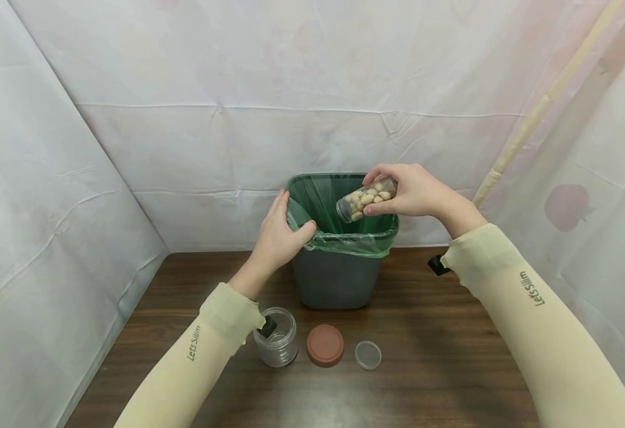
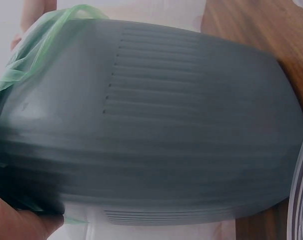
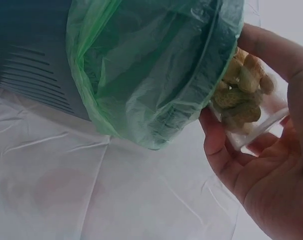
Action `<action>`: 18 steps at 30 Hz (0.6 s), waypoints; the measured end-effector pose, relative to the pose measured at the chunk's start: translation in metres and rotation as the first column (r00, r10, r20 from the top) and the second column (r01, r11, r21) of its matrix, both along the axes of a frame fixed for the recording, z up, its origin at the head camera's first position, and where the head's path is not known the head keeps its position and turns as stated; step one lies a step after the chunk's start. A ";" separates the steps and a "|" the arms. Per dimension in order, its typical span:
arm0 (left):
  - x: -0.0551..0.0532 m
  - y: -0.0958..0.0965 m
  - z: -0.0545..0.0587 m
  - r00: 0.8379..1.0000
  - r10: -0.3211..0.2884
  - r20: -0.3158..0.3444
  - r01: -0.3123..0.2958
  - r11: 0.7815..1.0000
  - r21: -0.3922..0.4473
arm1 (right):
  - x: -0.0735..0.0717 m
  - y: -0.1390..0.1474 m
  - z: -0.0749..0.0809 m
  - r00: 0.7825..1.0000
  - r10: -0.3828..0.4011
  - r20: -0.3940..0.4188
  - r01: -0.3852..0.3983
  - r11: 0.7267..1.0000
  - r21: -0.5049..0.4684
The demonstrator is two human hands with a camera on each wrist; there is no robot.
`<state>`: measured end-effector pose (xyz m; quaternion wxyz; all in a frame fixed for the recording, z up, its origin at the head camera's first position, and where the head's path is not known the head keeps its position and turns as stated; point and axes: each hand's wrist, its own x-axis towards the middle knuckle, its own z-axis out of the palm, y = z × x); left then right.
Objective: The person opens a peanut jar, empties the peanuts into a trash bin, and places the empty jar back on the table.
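Note:
My right hand [image 1: 411, 190] grips a small clear jar [image 3: 281, 120] of peanuts [image 1: 367, 198] between thumb and fingers. The jar is tilted, its mouth pointing left and down over the opening of a grey trash can [image 1: 336, 276]. Peanuts still lie inside the jar, also seen in the right wrist view. A green bag [image 3: 136, 75] lines the can and folds over its rim. At the can's left front corner, my left hand [image 1: 280, 235] holds the rim, thumb over the edge and fingers along the outer side. In the left wrist view only its thumb [image 2: 29, 222] shows.
In front of the can stand an open clear jar [image 1: 280, 351], a reddish-brown lid [image 1: 325, 345] and a small clear disc-shaped lid [image 1: 368, 355], all on the dark wooden table [image 1: 440, 356]. White cloth [image 1: 226, 148] hangs behind and at both sides. A pale pole [image 1: 537, 119] leans at right.

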<state>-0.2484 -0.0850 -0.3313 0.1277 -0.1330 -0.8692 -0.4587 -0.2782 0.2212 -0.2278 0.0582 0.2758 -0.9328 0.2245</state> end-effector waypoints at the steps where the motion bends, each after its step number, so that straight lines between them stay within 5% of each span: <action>1: 0.000 0.000 0.000 1.000 -0.001 -0.001 0.001 1.000 0.000 | 0.000 0.000 0.000 1.000 -0.006 -0.003 0.006 1.000 -0.002; 18: 0.000 -0.001 -0.001 1.000 -0.013 -0.006 0.013 1.000 0.007 | 0.001 -0.002 -0.008 1.000 0.000 -0.024 0.000 1.000 0.020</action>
